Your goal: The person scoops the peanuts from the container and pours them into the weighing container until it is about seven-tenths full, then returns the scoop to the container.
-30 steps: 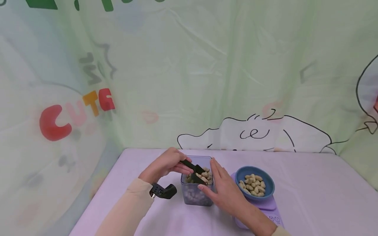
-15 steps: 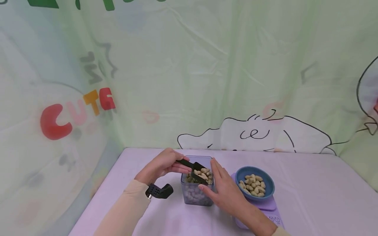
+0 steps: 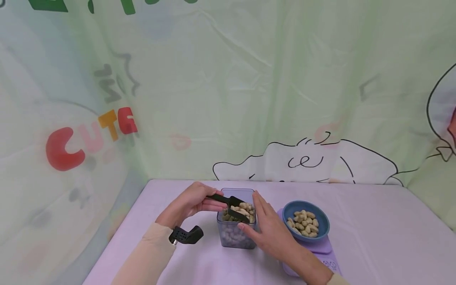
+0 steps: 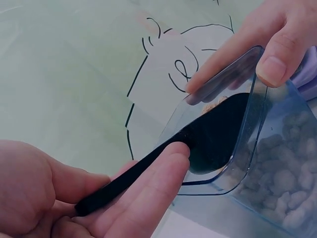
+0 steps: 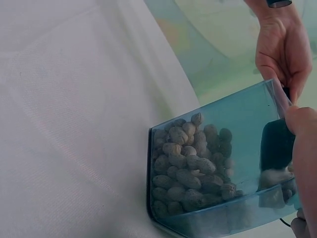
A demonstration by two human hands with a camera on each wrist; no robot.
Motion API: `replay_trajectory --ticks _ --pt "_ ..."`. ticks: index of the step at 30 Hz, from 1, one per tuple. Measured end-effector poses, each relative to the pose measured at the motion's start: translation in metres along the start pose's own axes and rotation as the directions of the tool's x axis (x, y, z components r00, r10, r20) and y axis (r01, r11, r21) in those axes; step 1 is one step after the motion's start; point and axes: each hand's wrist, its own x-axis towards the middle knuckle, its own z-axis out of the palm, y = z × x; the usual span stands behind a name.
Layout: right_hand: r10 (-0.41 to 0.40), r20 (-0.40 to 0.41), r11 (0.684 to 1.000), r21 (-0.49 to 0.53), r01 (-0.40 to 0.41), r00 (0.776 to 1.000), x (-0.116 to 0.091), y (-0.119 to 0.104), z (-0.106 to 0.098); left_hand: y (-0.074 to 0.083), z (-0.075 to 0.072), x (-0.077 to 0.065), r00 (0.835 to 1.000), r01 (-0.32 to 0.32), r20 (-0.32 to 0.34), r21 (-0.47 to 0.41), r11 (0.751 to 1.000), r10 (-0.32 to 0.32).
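Observation:
My left hand [image 3: 194, 200] holds the handle of a black scoop [image 3: 238, 213] between thumb and fingers. Peanuts [image 3: 243, 209] lie in the scoop's blade, which is inside the mouth of a clear bluish container [image 3: 236, 235]. In the right wrist view, peanuts [image 5: 185, 168] fill the lower part of that container. Straight fingers of my right hand [image 3: 272, 229] lie along the container's right side, with the thumb at the near corner of its rim. The left wrist view shows the back of the scoop [image 4: 218, 134] tilted within the rim.
Right of the container, a blue bowl [image 3: 325, 227] of peanuts stands on a purple kitchen scale [image 3: 329, 257], partly behind my right forearm. A pale lilac cloth covers the table [image 3: 384, 237]. Printed curtains [image 3: 228, 99] rise behind and at the left.
My left hand has drawn back to the left. The scoop has come up out of the peanuts, its blade now more level and bearing several. My right hand has stayed at the container.

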Motion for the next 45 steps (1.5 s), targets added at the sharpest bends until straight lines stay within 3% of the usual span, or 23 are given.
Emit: replay_trajectory --ticks 6,19,33,45 --pt "-0.002 -0.002 1.0 0.016 0.002 1.0 -0.002 0.0 -0.001 -0.002 -0.005 -0.002 1.0 -0.009 -0.013 -0.014 1.0 0.008" --pt "0.035 0.055 0.997 0.068 -0.038 0.998 -0.006 -0.003 -0.01 -0.013 -0.016 -0.002 1.0 -0.013 0.009 -0.159 0.987 0.015" --pt "0.002 -0.002 1.0 0.026 -0.002 1.0 -0.01 0.003 -0.022 -0.01 -0.029 -0.011 0.999 -0.039 0.012 -0.232 0.972 0.043" --pt "0.014 -0.046 1.0 0.002 -0.014 0.999 -0.015 0.016 -0.039 0.002 -0.02 -0.012 0.994 -0.071 0.062 -0.253 0.965 0.089"
